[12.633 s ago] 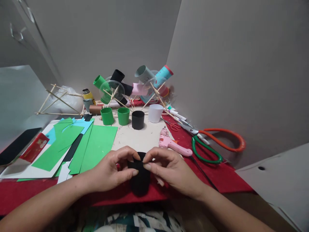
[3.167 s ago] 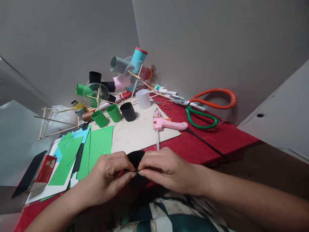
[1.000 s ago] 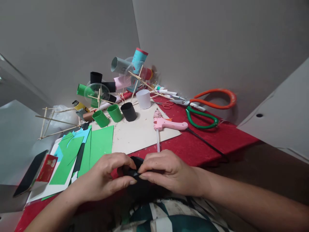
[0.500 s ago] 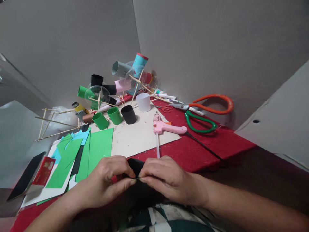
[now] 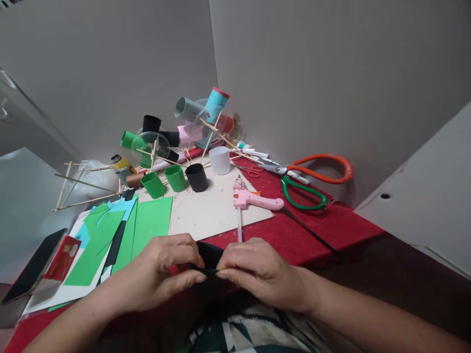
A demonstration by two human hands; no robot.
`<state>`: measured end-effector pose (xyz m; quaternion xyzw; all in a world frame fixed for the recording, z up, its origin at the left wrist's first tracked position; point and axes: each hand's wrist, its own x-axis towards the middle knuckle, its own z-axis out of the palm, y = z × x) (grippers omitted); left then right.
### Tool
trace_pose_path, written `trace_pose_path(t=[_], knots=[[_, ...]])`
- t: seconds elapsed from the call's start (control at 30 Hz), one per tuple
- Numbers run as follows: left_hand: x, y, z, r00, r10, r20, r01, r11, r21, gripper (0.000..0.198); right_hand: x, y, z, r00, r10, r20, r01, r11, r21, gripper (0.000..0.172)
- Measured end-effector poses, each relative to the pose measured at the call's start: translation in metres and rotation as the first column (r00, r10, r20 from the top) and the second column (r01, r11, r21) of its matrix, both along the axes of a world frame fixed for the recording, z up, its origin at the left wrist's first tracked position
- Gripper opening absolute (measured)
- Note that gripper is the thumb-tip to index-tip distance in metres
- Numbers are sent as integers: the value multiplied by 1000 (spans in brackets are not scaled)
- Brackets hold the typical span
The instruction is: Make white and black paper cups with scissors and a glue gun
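Close to my body, a piece of black paper is bent into a curve, with its near edge pinched between my two hands. My left hand is closed on its left part, thumb below and fingers above. My right hand grips the same edge a little to the right, thumb and forefinger pressed together. Much of the paper is hidden by the hands and in shadow. Just beyond them lies a pink glue gun with a clear glue stick pointing towards me.
Green tubes, a black tube and a white tube stand on a pale board. Large scissors lie right. Green sheets and a red packet are left. Behind stand stick frames with tubes.
My hands have moved slightly apart along the black paper's edge, exposing more of it between them. The whole view has shifted slightly. Both hands keep their hold.
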<state>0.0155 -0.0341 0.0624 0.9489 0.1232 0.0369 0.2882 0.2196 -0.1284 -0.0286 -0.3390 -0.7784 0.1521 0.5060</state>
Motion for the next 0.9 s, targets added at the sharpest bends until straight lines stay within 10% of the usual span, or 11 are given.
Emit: trace_pose_path(t=[0.9], knots=[[2, -3, 0, 1000, 1, -27, 2, 995, 102, 8, -7, 2, 5, 996, -45, -74, 40, 997, -64, 10]])
